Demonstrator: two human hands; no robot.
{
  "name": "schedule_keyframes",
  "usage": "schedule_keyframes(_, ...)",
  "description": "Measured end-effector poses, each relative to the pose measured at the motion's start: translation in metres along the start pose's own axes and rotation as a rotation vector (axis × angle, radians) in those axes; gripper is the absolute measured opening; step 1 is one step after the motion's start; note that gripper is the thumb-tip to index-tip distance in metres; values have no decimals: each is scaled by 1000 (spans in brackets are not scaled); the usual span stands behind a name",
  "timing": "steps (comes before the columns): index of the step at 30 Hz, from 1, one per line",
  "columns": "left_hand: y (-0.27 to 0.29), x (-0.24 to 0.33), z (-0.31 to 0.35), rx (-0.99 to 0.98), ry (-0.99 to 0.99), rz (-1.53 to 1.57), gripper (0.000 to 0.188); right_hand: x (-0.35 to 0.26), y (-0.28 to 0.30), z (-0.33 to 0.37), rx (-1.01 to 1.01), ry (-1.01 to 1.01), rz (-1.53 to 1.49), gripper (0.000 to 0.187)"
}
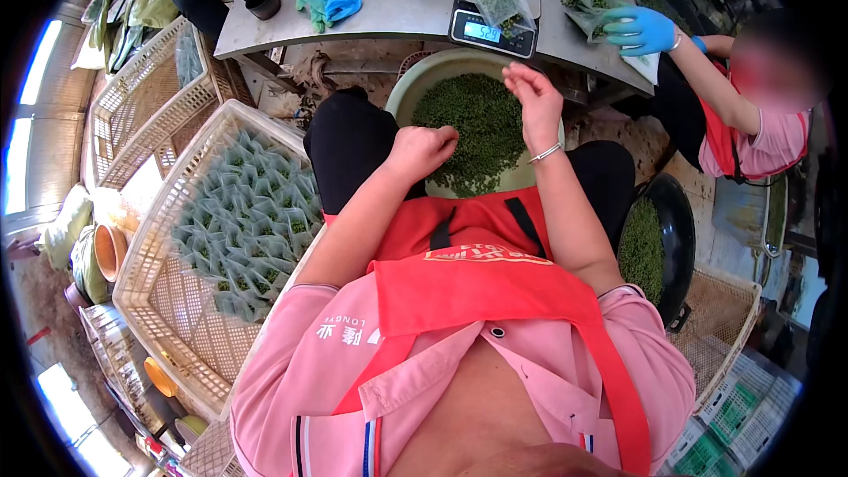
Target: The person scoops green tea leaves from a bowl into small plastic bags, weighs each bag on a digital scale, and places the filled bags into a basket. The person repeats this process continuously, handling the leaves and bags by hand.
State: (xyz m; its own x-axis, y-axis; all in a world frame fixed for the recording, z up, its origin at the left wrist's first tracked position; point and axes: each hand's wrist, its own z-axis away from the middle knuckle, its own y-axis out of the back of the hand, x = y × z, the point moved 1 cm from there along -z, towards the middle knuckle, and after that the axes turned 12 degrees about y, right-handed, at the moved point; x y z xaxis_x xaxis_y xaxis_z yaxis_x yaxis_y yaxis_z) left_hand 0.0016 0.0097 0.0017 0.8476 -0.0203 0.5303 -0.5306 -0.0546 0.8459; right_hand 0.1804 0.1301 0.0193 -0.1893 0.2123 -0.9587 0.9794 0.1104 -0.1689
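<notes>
A pale green basin [402, 93] stands between my knees, filled with small green grains [477, 124] that look like green peppercorns. My left hand [424, 152] is closed over its left side, thumb against the fingers; whatever it may hold is hidden. Above the basin's right side, my right hand [536, 110] is raised with fingers bent together in a pinch, its contents too small to make out. Just beyond it, a digital scale [495, 34] lies at the table edge. On its plate rests a clear bag [497, 2] partly filled with the grains, apart from my fingers.
A steel table [397, 0] bears a blue-green glove [329, 9] and a dark cup [261, 3]. Left stands a plastic crate [168, 300] of filled bags [252, 221]. A co-worker's blue-gloved hand [640, 31] touches bags at right. A black pan [678, 238] of grains is beside my right knee.
</notes>
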Motion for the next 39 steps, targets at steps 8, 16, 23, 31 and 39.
schedule_keyframes(8, 14, -4, -12, 81, 57, 63, 15, -4, 4, 6, -52, 88, 306, 18)
schedule_keyframes(16, 61, -64, -103, 394, 468, 380, 23, -15, -16, -45, -237, 537, 922, 31)
schedule_keyframes(23, 52, -40, -109, 436, 283, 161, 27, -29, -46, -105, -439, 696, 1326, 21)
schedule_keyframes(31, 49, -46, -129, 350, 432, -88, 52, -68, -129, -70, -834, 915, 1234, 12)
schedule_keyframes(39, 46, -41, -124, 310, 411, -33, 52, -57, -132, -64, -988, 587, 1344, 13)
